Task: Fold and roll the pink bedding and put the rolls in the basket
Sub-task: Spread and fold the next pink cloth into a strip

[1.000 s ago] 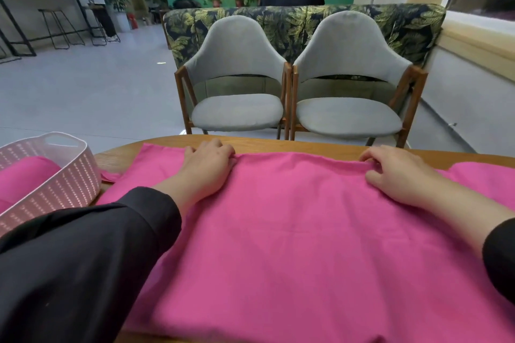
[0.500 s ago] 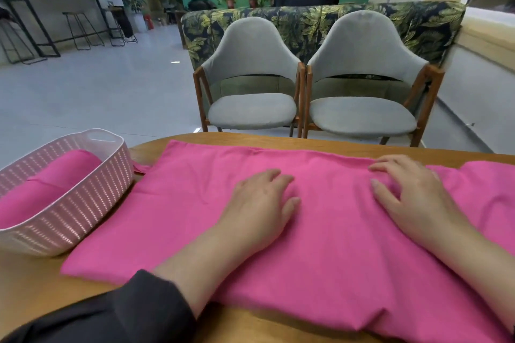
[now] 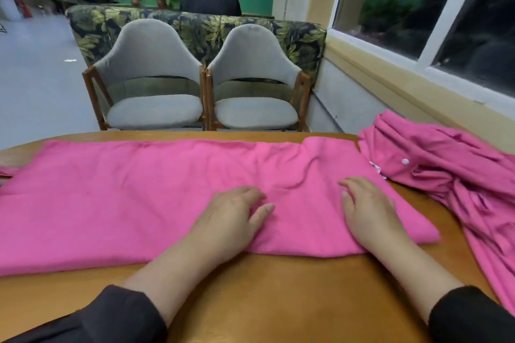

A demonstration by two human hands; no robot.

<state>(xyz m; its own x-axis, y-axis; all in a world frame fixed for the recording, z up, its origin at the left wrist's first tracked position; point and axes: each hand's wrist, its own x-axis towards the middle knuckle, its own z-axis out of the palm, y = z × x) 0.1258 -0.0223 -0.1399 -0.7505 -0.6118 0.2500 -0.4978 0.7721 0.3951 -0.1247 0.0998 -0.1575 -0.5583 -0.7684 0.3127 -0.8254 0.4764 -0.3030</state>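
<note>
A folded pink bedding sheet (image 3: pixel 133 198) lies flat as a long strip across the wooden table (image 3: pixel 278 295). My left hand (image 3: pixel 231 217) rests palm down on its right half, fingers straight. My right hand (image 3: pixel 367 209) presses flat near the strip's right end, fingers extended. A second pink piece (image 3: pixel 457 172), crumpled and with small white buttons, lies at the table's right side. The basket is out of view.
Two grey chairs (image 3: pixel 156 86) with wooden frames stand just beyond the table's far edge, a leaf-patterned sofa back (image 3: pixel 200 28) behind them. A person sits facing away further back. A window ledge (image 3: pixel 412 83) runs along the right wall.
The view has swung right, so the basket left the frame and the crumpled piece appeared. Both hands slid from the far edge toward me and to the right end of the sheet.
</note>
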